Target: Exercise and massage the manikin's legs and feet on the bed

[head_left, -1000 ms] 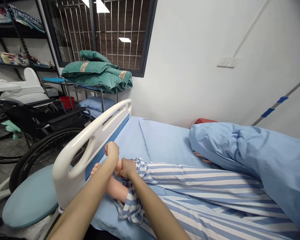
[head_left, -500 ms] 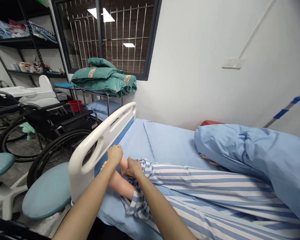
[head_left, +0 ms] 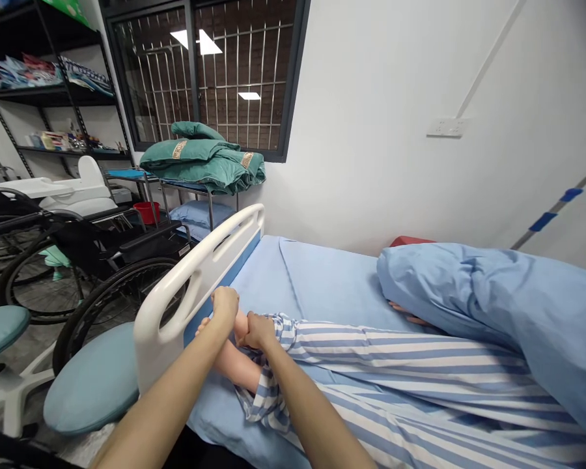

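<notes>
Hands: 2 bare hands, left hand (head_left: 223, 307) and right hand (head_left: 256, 331), nearly touching.
Grip state: both clenched around the same bare flesh-coloured manikin limb (head_left: 241, 325); contact partly hidden by fingers.
Thing vs grip: limb sits inside both grips, just beside a second bare flesh-coloured manikin limb (head_left: 229, 365).
Clothing: 1 blue-and-white striped pyjama set (head_left: 395, 365), cuff just beside right hand.
Bed: 1 light-blue sheeted hospital bed (head_left: 322, 280), 1 white plastic side rail (head_left: 195, 273) near left hand, 1 bunched light-blue quilt (head_left: 508, 312) at right.
Nearby: 1 round teal padded stool seat (head_left: 90, 381) beside rail, 1 black wheelchair (head_left: 88, 241), 1 pile of folded dark-green bedding (head_left: 200, 163) on a metal rack.
</notes>
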Tool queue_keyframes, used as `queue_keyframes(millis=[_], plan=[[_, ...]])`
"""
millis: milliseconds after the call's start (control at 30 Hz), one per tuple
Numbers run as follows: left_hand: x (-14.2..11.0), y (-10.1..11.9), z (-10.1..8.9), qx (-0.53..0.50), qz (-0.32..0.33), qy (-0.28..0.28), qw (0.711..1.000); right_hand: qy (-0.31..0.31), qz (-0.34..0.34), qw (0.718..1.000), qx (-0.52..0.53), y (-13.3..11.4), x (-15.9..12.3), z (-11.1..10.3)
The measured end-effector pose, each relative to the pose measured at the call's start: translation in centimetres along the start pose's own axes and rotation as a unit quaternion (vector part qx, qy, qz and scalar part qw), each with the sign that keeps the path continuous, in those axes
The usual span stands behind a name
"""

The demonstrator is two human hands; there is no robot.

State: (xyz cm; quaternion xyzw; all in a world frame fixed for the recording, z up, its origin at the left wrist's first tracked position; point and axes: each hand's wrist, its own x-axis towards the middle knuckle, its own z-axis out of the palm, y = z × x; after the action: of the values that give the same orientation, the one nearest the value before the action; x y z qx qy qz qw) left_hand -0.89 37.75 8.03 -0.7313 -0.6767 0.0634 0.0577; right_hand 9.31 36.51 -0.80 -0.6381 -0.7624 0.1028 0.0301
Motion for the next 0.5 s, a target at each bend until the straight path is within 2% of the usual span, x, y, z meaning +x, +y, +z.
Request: queue_keyframes(millis=[267,500], plan=[[2.0,0.9,0.5,0.034,0.019,-0.046,0.998,0.008,0.001,1.000,0.018,0.1,-0.2,-0.4],[2.7,0.1,0.2,0.006,0.047,-0.040,0.998,-0.008,0.002,1.000,0.027,0.3,0.2,-0.5]])
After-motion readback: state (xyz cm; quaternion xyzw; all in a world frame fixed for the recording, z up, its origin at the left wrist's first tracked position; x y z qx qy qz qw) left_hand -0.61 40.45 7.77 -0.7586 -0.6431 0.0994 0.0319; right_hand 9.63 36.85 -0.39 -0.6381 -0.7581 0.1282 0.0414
